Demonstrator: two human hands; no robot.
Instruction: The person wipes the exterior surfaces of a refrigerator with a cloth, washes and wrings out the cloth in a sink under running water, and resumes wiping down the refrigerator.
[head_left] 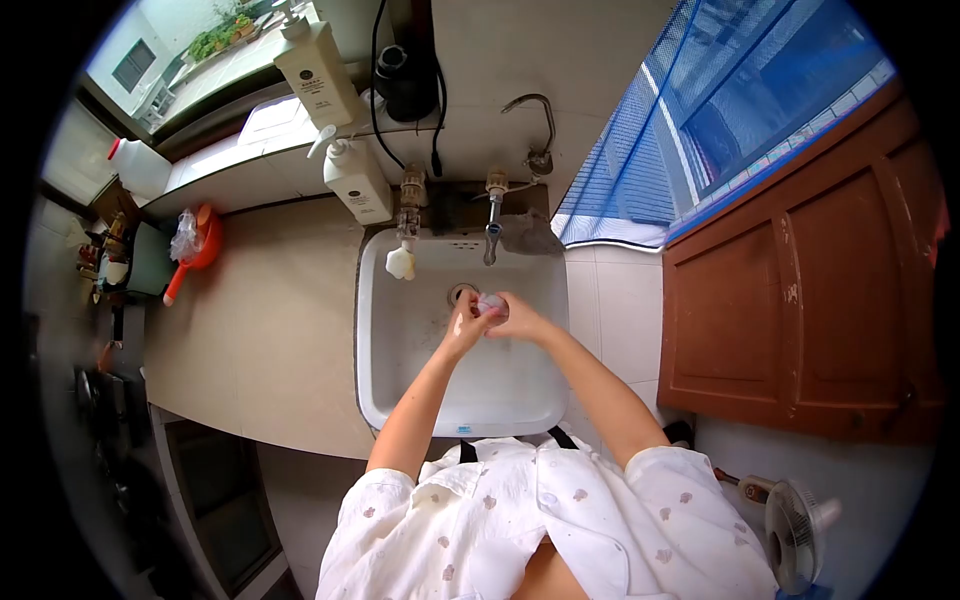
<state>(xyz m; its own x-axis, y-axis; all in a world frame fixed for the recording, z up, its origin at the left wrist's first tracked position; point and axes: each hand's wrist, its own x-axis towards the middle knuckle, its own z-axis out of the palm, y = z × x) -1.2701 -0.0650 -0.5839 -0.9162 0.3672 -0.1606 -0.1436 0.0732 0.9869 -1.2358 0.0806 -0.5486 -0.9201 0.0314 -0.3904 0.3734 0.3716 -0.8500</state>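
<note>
Over the white sink point(400, 380), in the head view, we see both hands meeting just near the drain point(460, 293). Our left hand point(466, 325) and right hand point(515, 320) are closed together around a small pale object point(490, 303), too small to identify. Beyond it hangs the tap point(492, 232). Two pump bottles point(357, 180) stand far left on the ledge, an orange scoop point(200, 245) lies on the surface point(260, 330), and a fan point(800, 520) sits near right on the floor.

Small clear plastic obj point(491, 304), pinkish tint, held low over white sink point(380, 330) near drain point(460, 293), toward back wall of basin; too blurred for detail.
</note>
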